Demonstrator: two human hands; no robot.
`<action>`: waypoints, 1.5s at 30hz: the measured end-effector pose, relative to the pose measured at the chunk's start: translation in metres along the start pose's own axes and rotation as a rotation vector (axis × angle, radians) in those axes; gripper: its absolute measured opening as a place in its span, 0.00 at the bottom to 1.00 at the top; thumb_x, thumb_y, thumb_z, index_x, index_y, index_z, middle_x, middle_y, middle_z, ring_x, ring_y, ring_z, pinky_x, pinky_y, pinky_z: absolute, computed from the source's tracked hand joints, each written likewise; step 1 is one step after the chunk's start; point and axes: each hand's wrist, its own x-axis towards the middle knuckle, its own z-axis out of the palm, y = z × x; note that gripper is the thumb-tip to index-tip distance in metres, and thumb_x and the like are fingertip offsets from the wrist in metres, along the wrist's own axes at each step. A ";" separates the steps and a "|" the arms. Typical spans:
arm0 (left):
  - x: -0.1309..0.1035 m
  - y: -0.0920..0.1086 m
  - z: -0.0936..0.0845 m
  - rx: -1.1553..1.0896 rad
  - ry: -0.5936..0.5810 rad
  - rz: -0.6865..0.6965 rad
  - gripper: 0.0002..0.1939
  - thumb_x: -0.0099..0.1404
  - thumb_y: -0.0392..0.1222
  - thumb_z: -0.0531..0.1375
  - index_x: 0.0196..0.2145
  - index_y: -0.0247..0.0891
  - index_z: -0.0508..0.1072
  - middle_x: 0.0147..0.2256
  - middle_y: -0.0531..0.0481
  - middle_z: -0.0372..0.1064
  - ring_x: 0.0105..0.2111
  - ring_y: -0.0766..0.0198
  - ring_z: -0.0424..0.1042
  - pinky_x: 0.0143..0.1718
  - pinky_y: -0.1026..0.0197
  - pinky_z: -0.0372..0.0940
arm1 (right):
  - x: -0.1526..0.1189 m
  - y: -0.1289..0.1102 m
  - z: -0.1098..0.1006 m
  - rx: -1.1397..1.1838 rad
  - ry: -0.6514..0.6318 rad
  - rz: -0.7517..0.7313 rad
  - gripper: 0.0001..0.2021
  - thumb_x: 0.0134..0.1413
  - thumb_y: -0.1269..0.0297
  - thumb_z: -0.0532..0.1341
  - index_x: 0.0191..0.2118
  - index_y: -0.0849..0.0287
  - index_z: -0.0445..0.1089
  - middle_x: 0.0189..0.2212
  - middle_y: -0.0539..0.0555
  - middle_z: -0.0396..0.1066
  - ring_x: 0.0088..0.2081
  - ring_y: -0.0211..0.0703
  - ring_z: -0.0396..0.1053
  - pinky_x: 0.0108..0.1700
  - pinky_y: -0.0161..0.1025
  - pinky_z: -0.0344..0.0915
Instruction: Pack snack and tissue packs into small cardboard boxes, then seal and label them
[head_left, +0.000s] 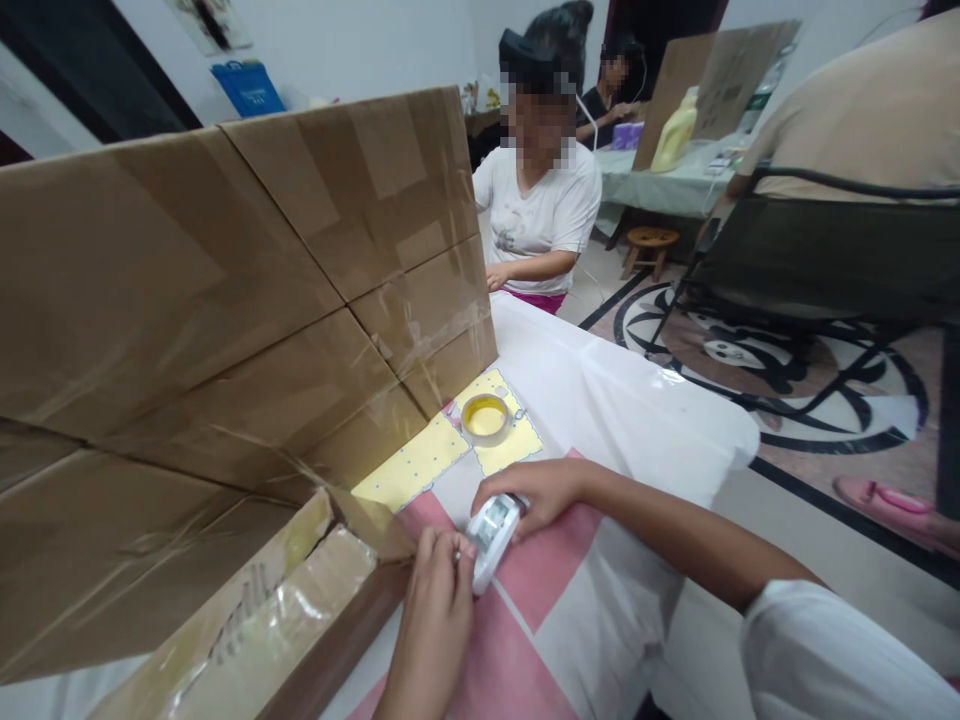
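A small white device with a grey display [495, 523] is held tilted just above the table, between my two hands. My right hand [529, 492] grips it from the far right side, fingers and thumb around its edge. My left hand [442, 575] is closed at its near left edge, with the thumb against the casing; a tiny glint shows at the fingertips, too small to name. Beyond the hands, a roll of clear tape [486, 418] with a yellow core lies flat on a yellow patterned patch of the tablecloth.
A tall cardboard partition [300, 290] rises at the left. Before it, close to my left forearm, stands an open, taped cardboard box [300, 600]. The white and pink tablecloth [600, 380] covers the table. A person in a white shirt [540, 210] sits across; others are behind.
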 end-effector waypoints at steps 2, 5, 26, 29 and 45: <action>0.001 0.002 -0.002 0.001 -0.033 -0.046 0.18 0.72 0.56 0.47 0.33 0.43 0.67 0.33 0.47 0.70 0.33 0.55 0.72 0.36 0.56 0.64 | 0.000 0.001 0.000 -0.001 0.000 -0.009 0.29 0.53 0.61 0.73 0.60 0.58 0.69 0.49 0.58 0.77 0.47 0.46 0.75 0.48 0.36 0.69; 0.001 -0.005 -0.006 -0.066 -0.119 -0.125 0.16 0.71 0.56 0.51 0.33 0.43 0.66 0.28 0.50 0.70 0.28 0.57 0.71 0.31 0.60 0.61 | -0.001 0.004 0.001 -0.005 0.002 -0.002 0.30 0.52 0.60 0.73 0.60 0.58 0.69 0.49 0.58 0.77 0.46 0.46 0.75 0.47 0.36 0.69; -0.034 -0.058 0.018 -0.342 0.124 -0.215 0.13 0.69 0.52 0.59 0.41 0.42 0.64 0.35 0.53 0.69 0.34 0.66 0.70 0.37 0.65 0.63 | 0.001 0.003 -0.004 0.060 -0.036 0.063 0.27 0.55 0.60 0.70 0.60 0.58 0.68 0.52 0.56 0.74 0.50 0.47 0.73 0.50 0.38 0.68; -0.035 -0.057 0.018 -0.328 0.109 -0.241 0.12 0.69 0.51 0.61 0.40 0.42 0.64 0.33 0.55 0.68 0.31 0.68 0.68 0.34 0.65 0.61 | 0.002 0.005 -0.002 0.077 -0.014 0.051 0.29 0.53 0.57 0.71 0.59 0.59 0.69 0.52 0.57 0.74 0.51 0.48 0.73 0.50 0.39 0.68; -0.037 -0.070 0.021 -0.521 0.124 -0.134 0.20 0.69 0.54 0.62 0.53 0.43 0.64 0.38 0.49 0.76 0.43 0.60 0.76 0.48 0.58 0.67 | -0.066 0.043 -0.113 -0.314 1.384 0.611 0.25 0.43 0.56 0.72 0.48 0.58 0.70 0.45 0.58 0.75 0.46 0.55 0.73 0.54 0.53 0.70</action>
